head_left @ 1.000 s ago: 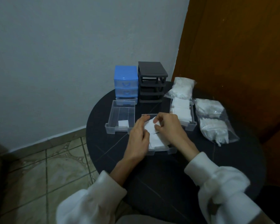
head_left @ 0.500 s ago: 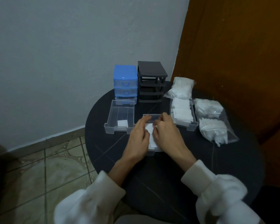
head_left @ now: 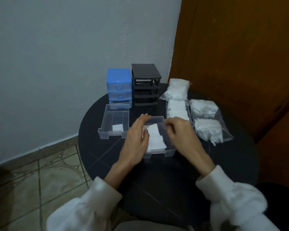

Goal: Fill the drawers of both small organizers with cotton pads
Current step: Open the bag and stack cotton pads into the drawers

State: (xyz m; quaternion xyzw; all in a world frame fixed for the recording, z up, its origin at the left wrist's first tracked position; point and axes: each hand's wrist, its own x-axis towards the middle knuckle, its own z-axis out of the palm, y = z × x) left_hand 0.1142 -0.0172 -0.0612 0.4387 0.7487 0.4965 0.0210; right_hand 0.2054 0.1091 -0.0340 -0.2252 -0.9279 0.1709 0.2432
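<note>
A blue organizer [head_left: 118, 87] and a black organizer [head_left: 146, 84] stand at the back of the round black table [head_left: 157, 177]. In front of them lie three clear drawers. The left drawer [head_left: 107, 120] holds one cotton pad [head_left: 117, 127]. The middle drawer [head_left: 170, 151] holds a stack of white pads [head_left: 156, 139]. My left hand [head_left: 136, 139] lies with straight fingers along that drawer's left side, its thumb touching the pads. My right hand [head_left: 180, 130] hovers over the drawer's right side with loosely curled fingers and holds nothing I can see. The right drawer [head_left: 188, 109] is full of pads.
Three clear bags of cotton pads lie at the right: one at the back [head_left: 177, 89], two nearer the wooden door [head_left: 203, 107] [head_left: 208, 130]. The black organizer's slots are open, with no drawers in them. A grey wall is close behind and tiled floor lies to the left.
The pad I held between both hands now lies in the middle drawer. My hands have moved apart to the drawer's two sides, which uncovers the stack.
</note>
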